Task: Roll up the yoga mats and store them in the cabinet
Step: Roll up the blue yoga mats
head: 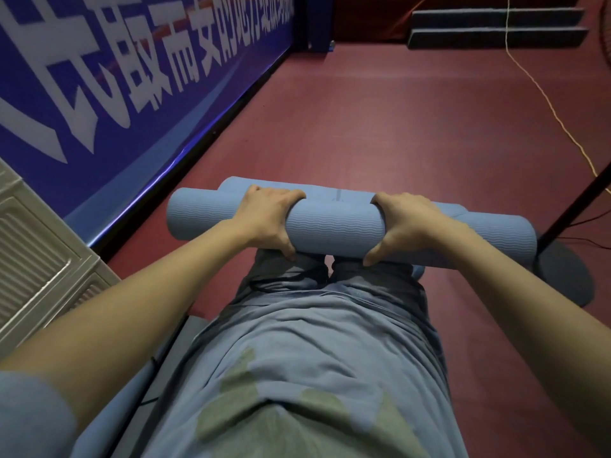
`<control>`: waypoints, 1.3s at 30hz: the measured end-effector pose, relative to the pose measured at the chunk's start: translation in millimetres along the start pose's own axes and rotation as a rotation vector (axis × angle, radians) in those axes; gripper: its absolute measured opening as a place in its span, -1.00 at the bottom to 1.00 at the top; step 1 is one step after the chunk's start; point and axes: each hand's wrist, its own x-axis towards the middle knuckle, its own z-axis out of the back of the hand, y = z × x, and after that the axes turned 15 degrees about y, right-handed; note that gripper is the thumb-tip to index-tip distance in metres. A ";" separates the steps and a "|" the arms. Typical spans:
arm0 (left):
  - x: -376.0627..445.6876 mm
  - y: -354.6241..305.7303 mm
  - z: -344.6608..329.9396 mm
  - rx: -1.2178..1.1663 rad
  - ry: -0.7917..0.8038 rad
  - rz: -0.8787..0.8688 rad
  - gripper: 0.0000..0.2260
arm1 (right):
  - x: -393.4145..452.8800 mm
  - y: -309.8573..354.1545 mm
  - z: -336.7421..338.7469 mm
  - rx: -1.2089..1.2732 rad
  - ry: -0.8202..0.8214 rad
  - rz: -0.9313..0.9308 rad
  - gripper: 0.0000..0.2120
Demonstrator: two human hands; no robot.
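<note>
- My left grip (267,219) is curled round the near mat (334,231), fingers over the top, thumb underneath.
- My right grip (410,226) clasps the same mat further along, fingers over the top and thumb below.
- The near mat is a blue roll with a wavy ribbed skin, lying crosswise in front of my legs, held off the floor (380,127).
- A second rolled blue mat (330,193) lies just behind it, parallel and touching; its ends show past both grips. I cannot tell whether my fingers reach it.
- The floor is dark red.
- A blue banner (132,77) with white characters runs along the floor's left edge.
- A pale ribbed cabinet (36,256) stands at the near left.
- A black stand (562,223) with a round base rests at the right edge, with a yellow cord (542,94) trailing toward it.
- Dark steps (496,28) sit at the far right corner.
</note>
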 end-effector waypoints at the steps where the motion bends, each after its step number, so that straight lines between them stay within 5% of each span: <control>1: -2.3 1.1 1.7 -0.016 -0.002 -0.007 0.05 | -1.6 0.6 2.2 0.012 0.009 -0.002 -0.03; 11: -26.0 -2.6 31.1 0.023 0.159 -0.078 -0.02 | -17.2 -0.5 13.7 0.100 0.224 0.027 0.12; 19: -39.8 -4.3 35.9 -0.174 0.408 -0.141 -0.30 | -28.9 -6.3 8.8 0.331 0.538 0.130 -0.19; 35: -25.6 15.7 13.4 -0.505 0.281 -0.245 -0.04 | -12.7 -17.3 8.4 0.436 0.239 0.281 -0.26; 39: -28.0 17.6 11.9 -0.580 0.200 -0.234 -0.27 | -11.6 -19.9 6.3 0.418 0.229 0.271 -0.27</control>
